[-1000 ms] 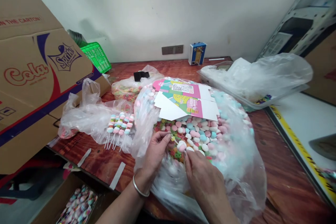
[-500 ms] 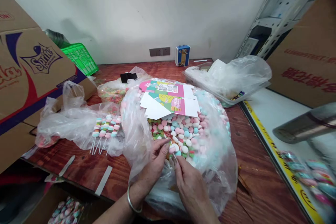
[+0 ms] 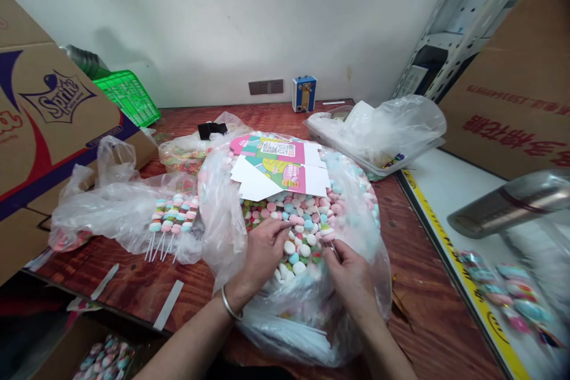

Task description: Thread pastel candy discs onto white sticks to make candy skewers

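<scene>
A big clear plastic bag (image 3: pixel 378 261) lies open on the wooden table, full of small pastel candies (image 3: pixel 303 214). Both my hands are inside its mouth. My left hand (image 3: pixel 262 249), with a bangle at the wrist, is pinched shut over the candies; what it holds is too small to make out. My right hand (image 3: pixel 351 273) is a little to the right and pinches a pink and white candy (image 3: pixel 327 233). Flat printed cartons (image 3: pixel 285 172) rest on the candies at the far side of the bag. Several finished candy skewers (image 3: pixel 171 219) lie on a second plastic bag to the left.
A Cola/Sprite cardboard box (image 3: pixel 53 124) and a green basket (image 3: pixel 129 95) stand at left. At back right a tray (image 3: pixel 374 136) sits under loose plastic. A metal cylinder (image 3: pixel 507 202) and a brown carton (image 3: pixel 516 101) are at right. Paper strips (image 3: pixel 169 304) lie near the front edge.
My hands, pinched close together earlier, have moved apart. The right hand went right and a little further into the bag with a candy. The view swung right.
</scene>
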